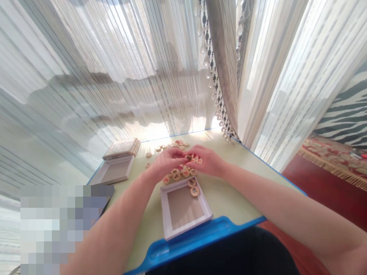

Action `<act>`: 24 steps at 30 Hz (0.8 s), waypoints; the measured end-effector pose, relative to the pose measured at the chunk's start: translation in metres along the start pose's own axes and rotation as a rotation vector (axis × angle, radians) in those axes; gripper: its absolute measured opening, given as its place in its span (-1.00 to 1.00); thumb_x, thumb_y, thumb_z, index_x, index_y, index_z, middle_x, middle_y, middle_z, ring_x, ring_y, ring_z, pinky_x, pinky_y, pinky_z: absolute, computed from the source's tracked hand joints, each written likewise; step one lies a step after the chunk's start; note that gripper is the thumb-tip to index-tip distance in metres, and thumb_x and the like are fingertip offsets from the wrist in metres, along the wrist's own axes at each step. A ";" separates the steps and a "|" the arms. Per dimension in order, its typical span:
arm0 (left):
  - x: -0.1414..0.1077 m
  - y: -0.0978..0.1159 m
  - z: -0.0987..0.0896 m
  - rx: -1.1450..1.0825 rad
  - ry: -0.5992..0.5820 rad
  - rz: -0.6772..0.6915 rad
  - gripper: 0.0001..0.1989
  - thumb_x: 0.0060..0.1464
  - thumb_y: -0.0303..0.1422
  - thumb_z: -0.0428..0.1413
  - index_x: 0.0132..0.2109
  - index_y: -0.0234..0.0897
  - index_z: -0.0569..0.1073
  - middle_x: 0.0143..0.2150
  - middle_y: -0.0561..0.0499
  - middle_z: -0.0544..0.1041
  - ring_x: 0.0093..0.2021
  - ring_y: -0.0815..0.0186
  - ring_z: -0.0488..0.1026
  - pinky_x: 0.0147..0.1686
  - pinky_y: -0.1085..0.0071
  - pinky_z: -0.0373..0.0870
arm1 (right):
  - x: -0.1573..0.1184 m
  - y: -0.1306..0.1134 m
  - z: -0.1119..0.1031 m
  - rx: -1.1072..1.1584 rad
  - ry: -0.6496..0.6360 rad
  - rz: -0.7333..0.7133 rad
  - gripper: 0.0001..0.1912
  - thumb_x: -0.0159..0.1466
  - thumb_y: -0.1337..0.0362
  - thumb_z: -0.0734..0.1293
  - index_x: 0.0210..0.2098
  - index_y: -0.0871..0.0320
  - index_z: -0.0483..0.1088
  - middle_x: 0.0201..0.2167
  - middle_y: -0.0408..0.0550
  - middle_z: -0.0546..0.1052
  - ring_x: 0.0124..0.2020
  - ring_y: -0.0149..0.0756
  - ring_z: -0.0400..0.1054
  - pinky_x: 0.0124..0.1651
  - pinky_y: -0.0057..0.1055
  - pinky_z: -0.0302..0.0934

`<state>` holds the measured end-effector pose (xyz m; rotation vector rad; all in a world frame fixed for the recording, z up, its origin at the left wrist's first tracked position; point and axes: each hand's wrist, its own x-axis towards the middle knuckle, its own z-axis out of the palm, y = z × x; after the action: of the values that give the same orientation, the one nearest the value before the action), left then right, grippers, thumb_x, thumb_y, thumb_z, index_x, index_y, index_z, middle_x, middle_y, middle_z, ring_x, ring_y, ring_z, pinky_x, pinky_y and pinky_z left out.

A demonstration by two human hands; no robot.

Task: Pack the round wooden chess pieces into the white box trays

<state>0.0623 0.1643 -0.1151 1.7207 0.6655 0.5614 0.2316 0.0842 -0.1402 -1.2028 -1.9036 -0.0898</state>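
My left hand and my right hand meet above the table, fingertips closed from both sides around a round wooden Chinese chess piece with a dark character facing up. Beneath and around them lie several more pieces with red or black characters, such as a red-marked piece just below the fingers. Nearer to me sits a shallow white box tray. Two black-marked pieces rest in its far right corner, one of them the lower piece. My hands partly hide the pile.
A second open box part stands at the left with a patterned box behind it. More loose pieces lie toward the back. The pale green table has a blue raised edge. Curtains hang behind it.
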 end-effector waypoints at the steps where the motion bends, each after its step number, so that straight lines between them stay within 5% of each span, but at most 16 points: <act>1: 0.000 -0.001 0.000 0.005 -0.007 -0.012 -0.68 -0.22 -0.27 0.27 -0.28 -0.33 0.46 -0.36 -0.03 0.53 -0.33 0.31 0.48 -0.35 0.37 0.44 | 0.000 0.000 0.002 0.017 -0.014 0.017 -0.76 0.13 0.23 0.34 -0.20 0.15 0.40 -0.29 -0.05 0.46 -0.24 -0.32 0.35 -0.16 -0.38 0.25; 6: 0.000 0.003 -0.003 0.045 -0.046 -0.048 -0.67 -0.20 -0.24 0.25 -0.27 -0.35 0.48 -0.36 -0.05 0.54 -0.32 0.31 0.47 -0.34 0.38 0.41 | -0.003 -0.002 -0.001 0.055 -0.046 0.065 -0.78 0.17 0.24 0.32 -0.20 0.15 0.44 -0.29 -0.04 0.49 -0.29 -0.35 0.35 -0.18 -0.39 0.24; 11: 0.000 0.006 -0.018 0.199 0.042 -0.018 -0.74 -0.14 -0.23 0.17 -0.34 -0.35 0.50 -0.46 0.00 0.49 -0.46 0.39 0.40 -0.51 0.49 0.30 | 0.000 0.003 -0.011 0.059 -0.110 0.067 -0.76 0.13 0.21 0.35 -0.22 0.17 0.48 -0.29 -0.02 0.46 -0.29 -0.35 0.34 -0.16 -0.40 0.21; 18: -0.007 0.010 -0.033 0.643 -0.150 -0.100 -0.68 -0.24 -0.18 0.20 -0.33 -0.30 0.55 -0.62 0.11 0.35 -0.59 0.47 0.21 -0.62 0.53 0.10 | -0.002 -0.010 -0.021 0.102 -0.497 0.078 -0.77 0.05 0.23 0.38 -0.28 0.12 0.53 -0.45 -0.15 0.41 -0.48 -0.46 0.22 -0.38 -0.49 0.12; 24: -0.010 0.017 -0.027 0.865 -0.044 0.030 -0.68 -0.20 -0.11 0.15 -0.40 -0.28 0.55 -0.64 0.12 0.36 -0.59 0.48 0.22 -0.60 0.55 0.09 | -0.006 -0.020 -0.018 0.088 -0.584 0.054 -0.76 0.08 0.25 0.34 -0.24 0.05 0.53 -0.41 -0.14 0.44 -0.46 -0.44 0.25 -0.36 -0.47 0.11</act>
<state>0.0399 0.1730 -0.0924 2.5366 0.9294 0.2522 0.2283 0.0605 -0.1260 -1.3129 -2.3372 0.4123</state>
